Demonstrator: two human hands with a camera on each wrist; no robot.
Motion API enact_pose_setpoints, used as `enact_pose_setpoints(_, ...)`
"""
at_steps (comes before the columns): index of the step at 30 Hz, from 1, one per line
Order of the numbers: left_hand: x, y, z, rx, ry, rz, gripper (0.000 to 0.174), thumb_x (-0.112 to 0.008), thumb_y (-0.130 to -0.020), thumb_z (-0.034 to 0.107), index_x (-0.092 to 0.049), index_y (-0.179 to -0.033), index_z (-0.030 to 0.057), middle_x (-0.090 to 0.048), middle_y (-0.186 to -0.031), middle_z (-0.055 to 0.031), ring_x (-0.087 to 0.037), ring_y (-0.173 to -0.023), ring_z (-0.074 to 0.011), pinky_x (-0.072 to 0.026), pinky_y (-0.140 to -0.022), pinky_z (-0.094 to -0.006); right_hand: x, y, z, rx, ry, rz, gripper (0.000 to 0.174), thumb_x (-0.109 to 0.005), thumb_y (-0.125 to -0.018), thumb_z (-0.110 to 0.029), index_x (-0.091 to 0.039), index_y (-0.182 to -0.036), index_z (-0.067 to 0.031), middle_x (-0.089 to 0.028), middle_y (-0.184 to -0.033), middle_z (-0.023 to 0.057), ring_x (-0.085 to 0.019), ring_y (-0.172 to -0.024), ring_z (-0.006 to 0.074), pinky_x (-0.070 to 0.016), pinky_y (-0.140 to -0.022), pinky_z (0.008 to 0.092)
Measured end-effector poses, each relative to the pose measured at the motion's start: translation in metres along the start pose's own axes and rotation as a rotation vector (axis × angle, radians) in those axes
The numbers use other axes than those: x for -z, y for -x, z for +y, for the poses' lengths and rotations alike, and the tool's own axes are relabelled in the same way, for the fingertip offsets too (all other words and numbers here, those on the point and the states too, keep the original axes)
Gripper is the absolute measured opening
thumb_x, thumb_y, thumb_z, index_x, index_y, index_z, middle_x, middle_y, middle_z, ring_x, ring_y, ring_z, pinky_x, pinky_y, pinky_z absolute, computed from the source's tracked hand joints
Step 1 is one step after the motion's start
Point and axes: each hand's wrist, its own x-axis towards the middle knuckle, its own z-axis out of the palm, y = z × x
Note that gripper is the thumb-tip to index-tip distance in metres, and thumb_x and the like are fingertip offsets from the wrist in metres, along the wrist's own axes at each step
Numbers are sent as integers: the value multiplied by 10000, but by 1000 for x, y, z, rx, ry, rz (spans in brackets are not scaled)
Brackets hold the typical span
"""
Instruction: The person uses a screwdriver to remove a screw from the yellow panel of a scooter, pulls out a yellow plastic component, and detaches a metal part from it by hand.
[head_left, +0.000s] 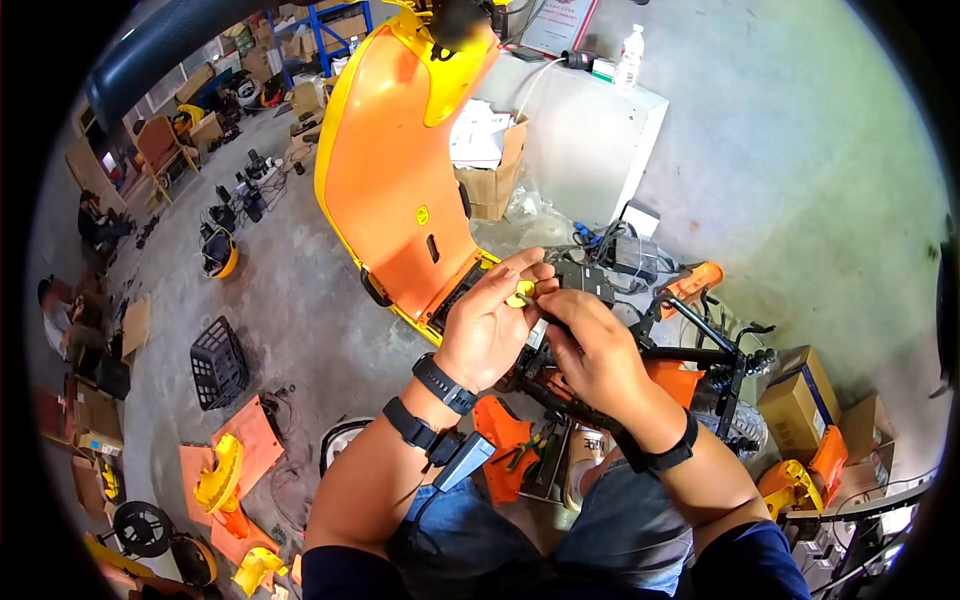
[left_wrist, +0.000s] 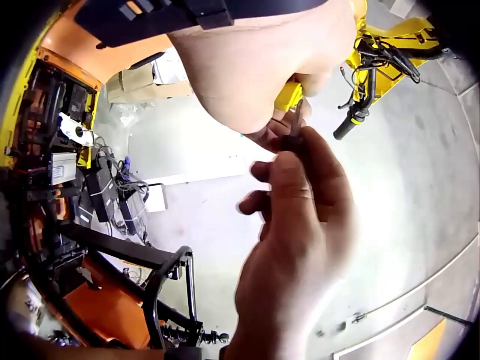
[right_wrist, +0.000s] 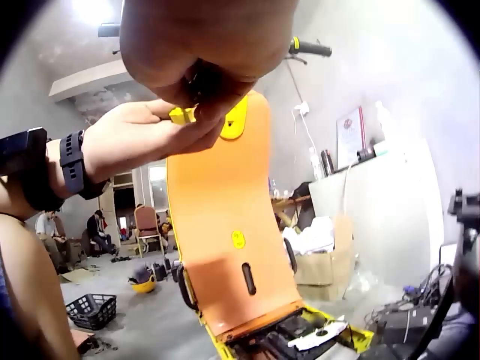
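Observation:
In the head view my left hand [head_left: 482,328] holds a small yellow plastic piece [head_left: 521,292] at its fingers, palm turned up. My right hand [head_left: 603,352] comes in from the other side and grips a slim tool with a dark handle and a short metal shaft [left_wrist: 298,120]. In the left wrist view the shaft's tip is right at the yellow piece. Most of the tool's handle is hidden by the right fingers. Both hands are above the opened frame of an orange and yellow scooter, in front of its upright orange front panel [head_left: 400,170].
A black scooter frame tube [head_left: 700,325] and loose wiring are on the right. Behind stand a white cabinet [head_left: 590,140] and a cardboard box [head_left: 492,188]. Orange panels [head_left: 265,440] and a black basket [head_left: 219,364] lie on the floor at left.

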Motion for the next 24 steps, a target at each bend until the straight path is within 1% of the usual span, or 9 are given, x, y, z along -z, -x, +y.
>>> enact_pose_setpoints(2, 0, -1, 1, 6, 35, 11, 386, -486, -1042, 176, -540, -1385, 7, -630, -1245, -111, -568, -1188, -216, -428, -1070, -369, 0, 0, -1, -3, -14, 27, 387, -673, -845, 76, -612, -1223, 22, -658, -1114, 198, -664, -1032, 370, -547, -895, 413)
enact_pose_setpoints(5, 1, 0, 0, 24, -3, 34, 389, -489, -1060, 254, -532, -1378, 34, -610, -1250, -94, -557, -1207, -223, -411, -1088, -383, 6, -4, -7, 96, 16, 244, 372, -663, -832, 90, -626, -1194, 15, -653, -1122, 190, -658, -1050, 385, -549, -896, 412)
enact_pose_setpoints(8, -2, -1, 0, 27, -13, -14, 402, -499, -1065, 289, -531, -1378, 38, -612, -1244, -84, -558, -1201, -215, -412, -1080, -368, -2, 0, 3, 19, -16, 61, 367, -665, -836, 90, -625, -1197, 30, -652, -1110, 196, -663, -1032, 376, -549, -885, 410)
enact_pose_setpoints(12, -1, -1, 0, 35, 14, 19, 410, -507, -1067, 318, -537, -1365, 38, -611, -1235, -87, -557, -1201, -216, -428, -1065, -366, 3, -3, -6, 87, 17, 198, 355, -664, -832, 89, -627, -1179, 22, -652, -1120, 191, -661, -1038, 384, -549, -888, 412)
enact_pose_setpoints(14, -3, 1, 1, 38, 29, -3, 394, -513, -1063, 263, -557, -1370, 20, -628, -1224, -86, -567, -1194, -202, -431, -1060, -352, 2, -2, -2, 92, -3, 158, 361, -670, -835, 83, -630, -1186, 11, -653, -1132, 190, -661, -1035, 381, -545, -894, 406)
enact_pose_setpoints(17, -3, 0, 0, 33, 20, 15, 381, -500, -1074, 295, -560, -1332, 22, -624, -1214, -95, -575, -1183, -209, -441, -1063, -360, 1, 1, 2, -30, -109, 37, 339, -664, -870, 60, -629, -1201, 1, -652, -1127, 197, -658, -1038, 378, -536, -904, 393)
enact_pose_setpoints(20, -2, 0, 1, 40, 2, 79, 387, -470, -1087, 348, -570, -1279, 27, -620, -1201, -98, -579, -1175, -222, -448, -1070, -377, 1, 7, 4, -356, -407, 91, 291, -607, -951, 30, -590, -1241, 5, -652, -1149, 148, -666, -1029, 260, -524, -894, 348)
enact_pose_setpoints(21, -1, 0, 1, 48, 3, 72, 389, -460, -1091, 355, -573, -1267, 26, -622, -1198, -103, -580, -1175, -224, -452, -1071, -385, 0, 8, 4, -512, -644, 102, 282, -598, -983, 6, -556, -1261, -11, -637, -1119, 82, -632, -1006, 170, -510, -891, 318)
enact_pose_setpoints(24, 1, 0, -1, 63, -26, 81, 405, -426, -1101, 382, -588, -1213, 28, -642, -1152, -115, -606, -1135, -234, -477, -1056, -403, -1, 10, 17, -704, -871, 105, 272, -619, -985, 0, -541, -1245, -25, -616, -1084, 43, -604, -988, 132, -491, -890, 289)
